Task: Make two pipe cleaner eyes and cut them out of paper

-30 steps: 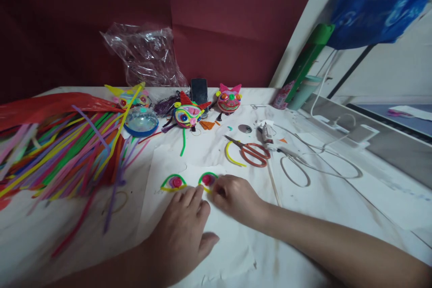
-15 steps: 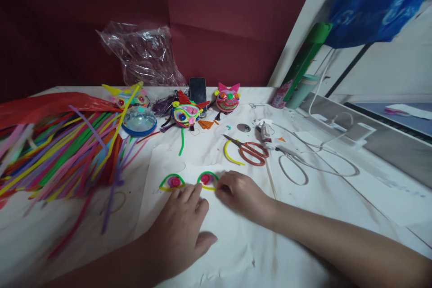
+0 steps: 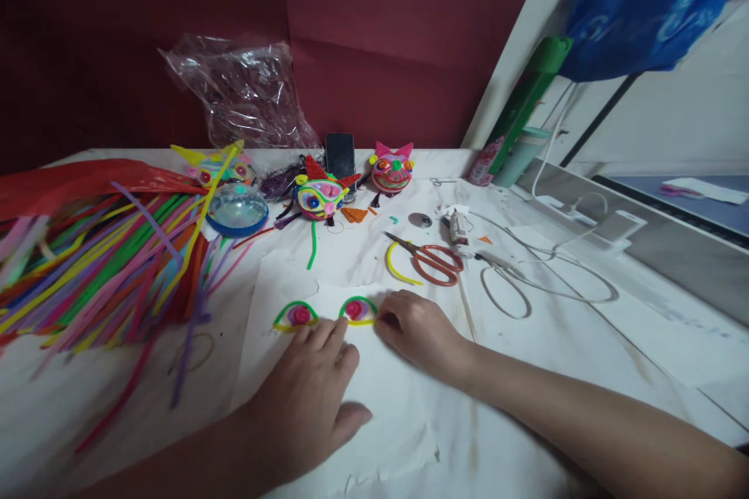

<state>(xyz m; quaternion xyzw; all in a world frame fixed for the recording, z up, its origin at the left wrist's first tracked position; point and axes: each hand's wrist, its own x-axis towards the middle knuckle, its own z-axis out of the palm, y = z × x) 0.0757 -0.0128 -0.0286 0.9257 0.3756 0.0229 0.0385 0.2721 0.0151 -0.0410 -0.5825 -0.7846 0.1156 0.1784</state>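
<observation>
Two eye shapes made of pipe cleaners lie side by side on a sheet of white paper (image 3: 386, 405). Each has a green upper arc, a yellow lower edge and a red coil in a pale purple ring. Flat on the paper is my left hand (image 3: 310, 390), fingers stretched and thumb apart; its fingertips touch the lower edges of the left eye shape (image 3: 300, 315) and the right eye shape (image 3: 356, 309). My right hand (image 3: 418, 331) is closed in a pinch at the outer corner of the right eye shape. Its fingertips hide that corner.
Loose pipe cleaners (image 3: 117, 273) spread across the left. Three colourful animal heads, one of them this blue-eyed head (image 3: 319, 199), stand behind the paper, near a phone (image 3: 340, 154). Red-handled scissors (image 3: 436, 263), a yellow pipe cleaner (image 3: 395, 265), a glue gun (image 3: 460, 230) and its cable lie right.
Both hands keep almost the same pose at the eye shapes. The whole view has shifted slightly, so everything sits a little further left.
</observation>
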